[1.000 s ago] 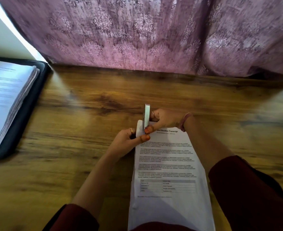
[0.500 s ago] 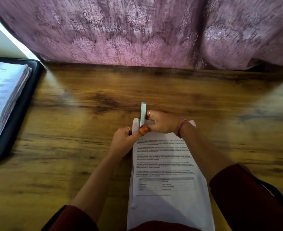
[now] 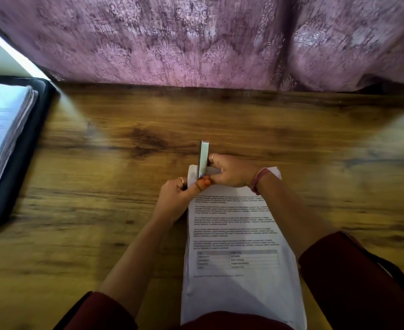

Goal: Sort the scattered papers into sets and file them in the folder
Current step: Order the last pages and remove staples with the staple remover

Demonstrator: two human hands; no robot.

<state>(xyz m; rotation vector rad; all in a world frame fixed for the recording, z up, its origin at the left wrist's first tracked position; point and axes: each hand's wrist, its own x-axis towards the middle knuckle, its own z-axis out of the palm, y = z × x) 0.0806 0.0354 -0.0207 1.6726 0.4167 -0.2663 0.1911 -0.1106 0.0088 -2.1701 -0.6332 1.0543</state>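
1. Wood-grain desk [image 3: 124,234] carries a set of papers [image 3: 239,234] lying straight ahead of the person, its near end at the body and its far left corner between the two hands.
2. Left hand [image 3: 177,198] pinches that corner, thumb on top; right hand [image 3: 232,171] curls round a slim metal tool [image 3: 203,160] standing on the corner. It looks like a stapler, though the blur leaves that unsure.
3. Judged step: binding this set at the corner before filing.
4. To do it well, square the sheets first so all edges meet under the tool. Keep the left thumb pressing close beside the tool, but out from under it.
5. Seat the corner fully into the tool, then press straight down in one firm push. A tilted press may bend the staple or miss the bottom sheets.
6. Afterwards, lift the corner to check every sheet is caught.
7. Folder [image 3: 22,163] lies open at the desk's far left, well apart, already holding a thick stack [image 3: 3,129]. The bound set should go there next.
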